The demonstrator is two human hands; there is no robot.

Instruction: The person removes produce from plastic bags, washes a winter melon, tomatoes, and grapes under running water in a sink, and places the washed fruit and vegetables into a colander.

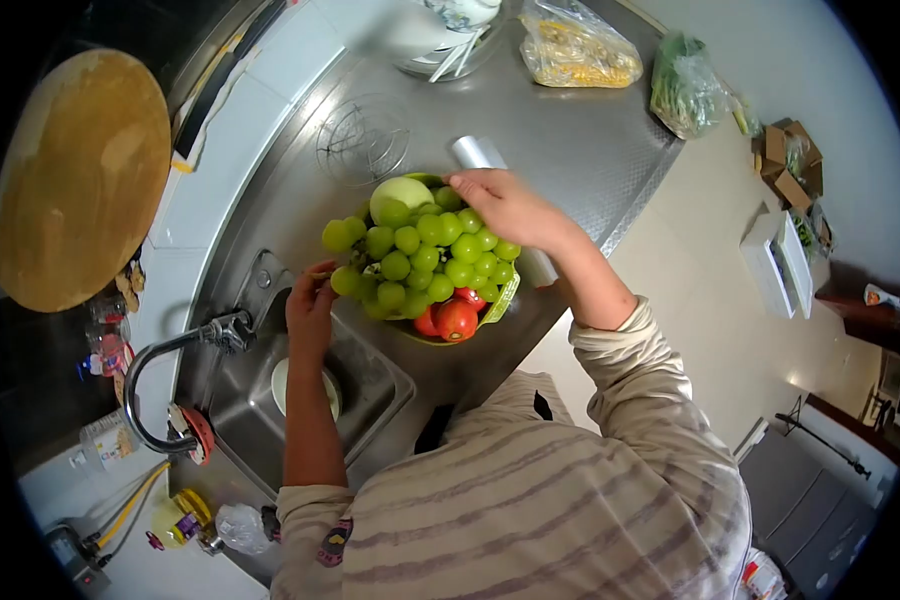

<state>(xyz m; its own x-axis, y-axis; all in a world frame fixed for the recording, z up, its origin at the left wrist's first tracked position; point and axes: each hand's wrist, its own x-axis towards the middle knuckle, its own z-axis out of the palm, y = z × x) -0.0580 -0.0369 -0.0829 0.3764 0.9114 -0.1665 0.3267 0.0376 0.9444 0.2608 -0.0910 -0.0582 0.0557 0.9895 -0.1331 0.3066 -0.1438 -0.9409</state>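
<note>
A green basket (507, 300) stands on the steel counter, heaped with a big bunch of green grapes (425, 255). Red tomatoes (457, 320) show at its near side and a pale green round fruit (401, 197) at its far side. My right hand (500, 205) rests at the basket's upper right edge, thumb over the rim and grapes, its other fingers mostly hidden. At the left side of the grapes is my left hand (311, 300), its fingers bent and close to the lowest left grapes; whether it grips anything is unclear.
The sink (370, 400) with a bowl (288, 388) lies at lower left, beside a curved faucet (135, 375). Behind the basket are a wire rack (363, 140) and a plastic roll (480, 153). Bagged corn (582, 55) and bagged greens (686, 88) lie farther back.
</note>
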